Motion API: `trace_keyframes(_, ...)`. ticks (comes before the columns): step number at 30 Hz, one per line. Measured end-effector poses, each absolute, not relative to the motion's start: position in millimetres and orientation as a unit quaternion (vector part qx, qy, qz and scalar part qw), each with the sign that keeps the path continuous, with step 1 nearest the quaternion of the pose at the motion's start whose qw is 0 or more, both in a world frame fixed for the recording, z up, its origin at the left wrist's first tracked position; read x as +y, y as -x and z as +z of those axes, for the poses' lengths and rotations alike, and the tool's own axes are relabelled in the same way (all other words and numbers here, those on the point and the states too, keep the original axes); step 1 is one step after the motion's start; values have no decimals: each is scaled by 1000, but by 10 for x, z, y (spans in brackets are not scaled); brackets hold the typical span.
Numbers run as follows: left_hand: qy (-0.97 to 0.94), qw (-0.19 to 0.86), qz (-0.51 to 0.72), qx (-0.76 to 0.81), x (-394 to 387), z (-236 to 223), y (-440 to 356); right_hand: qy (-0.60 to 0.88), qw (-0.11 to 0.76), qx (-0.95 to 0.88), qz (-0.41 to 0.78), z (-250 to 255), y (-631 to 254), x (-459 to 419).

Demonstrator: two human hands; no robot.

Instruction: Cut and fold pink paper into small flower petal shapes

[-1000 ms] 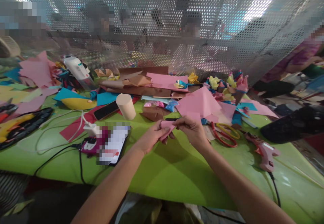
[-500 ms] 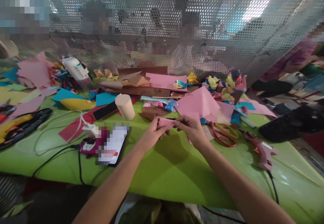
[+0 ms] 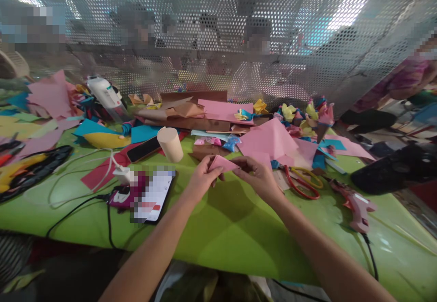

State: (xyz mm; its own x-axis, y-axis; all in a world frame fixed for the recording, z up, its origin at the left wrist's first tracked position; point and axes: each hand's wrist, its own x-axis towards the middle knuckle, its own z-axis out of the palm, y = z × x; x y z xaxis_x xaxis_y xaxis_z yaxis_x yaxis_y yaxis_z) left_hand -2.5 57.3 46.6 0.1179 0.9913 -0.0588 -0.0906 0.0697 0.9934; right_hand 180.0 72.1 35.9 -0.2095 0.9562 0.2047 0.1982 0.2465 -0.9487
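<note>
A small folded piece of pink paper (image 3: 223, 163) is held up over the green table between my two hands. My left hand (image 3: 204, 173) grips its left side, thumb in front and fingers behind. At the paper's right corner, my right hand (image 3: 255, 174) pinches with thumb and fingertips. Behind the hands lie a brown paper piece (image 3: 206, 151), a small pink packet (image 3: 209, 141) and a blue packet (image 3: 231, 143). A large pink sheet (image 3: 269, 139) rests just beyond my right hand.
Left of my arms are a lit phone (image 3: 156, 197), a purple power strip (image 3: 127, 193), a dark phone (image 3: 143, 149) and a cardboard tube (image 3: 170, 144). To the right lie red-handled scissors (image 3: 300, 188), a pink glue gun (image 3: 358, 208) and a black bottle (image 3: 392, 170). A perforated screen (image 3: 211, 33) stands behind.
The pink paper has tilted, its right end now lower and more of its face showing. My right fingers have shifted slightly along its right end. The camera view has moved a little.
</note>
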Motion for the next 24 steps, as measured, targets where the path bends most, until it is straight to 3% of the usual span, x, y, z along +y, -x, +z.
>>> trace_keyframes(4,-460,598,476,451,569,446,38,429,459,-687,366,380,-1797,697)
trace_keyframes(10,-462,640,457,410,582,395,61,470,466,-647,379,396,-1800,671)
trace_keyframes(20,-602,483,447,453,580,353,23,419,498,-542,532,368,-1783,724)
trace_keyframes(24,-623,495,423,435,578,418,67,387,506,-509,579,386,-1827,743)
